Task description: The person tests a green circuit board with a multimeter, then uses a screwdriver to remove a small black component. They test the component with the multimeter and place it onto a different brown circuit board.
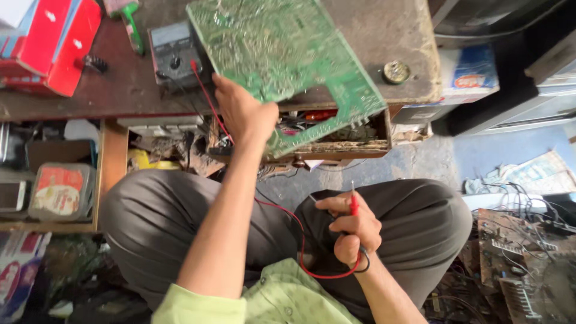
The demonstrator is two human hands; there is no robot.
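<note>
Green circuit board [282, 51] tilted in left hand [243, 114]'s grip; red probe [354, 204] upright (black one seemingly too) in right hand [354, 231].

The large flat circuit board [282, 54] at the top centre of the frame was green, speckled with pale solder traces. The thin probe [354, 205] at lower centre was red, as was its looping wire [300, 240]. The boxy meter [175, 57] at upper left was grey with a black dial. The cardboard box [57, 45] in the upper left corner was red. The worn wooden counter [384, 36] was brown. The trousers [156, 222] were grey, the shirt [282, 300] pale green with small dots.
</note>
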